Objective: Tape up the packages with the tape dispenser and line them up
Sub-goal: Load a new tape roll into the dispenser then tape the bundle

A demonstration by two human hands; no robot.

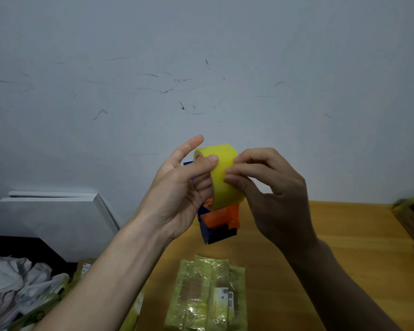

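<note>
- Head view: I'm seeing my left hand [177, 187] gripping the tape dispenser [219, 218].
- Right hand [273, 187] is pinching its yellow tape roll [225, 173] above the bench [344, 235].

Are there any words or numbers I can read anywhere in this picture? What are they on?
No text here can be read.
White label on the taped package: a barcode and tiny print, too small and blurred to read.
Small label on the item at the table's left edge: too blurred.
Yellow tape roll and orange-and-blue dispenser: no writing visible.
</note>
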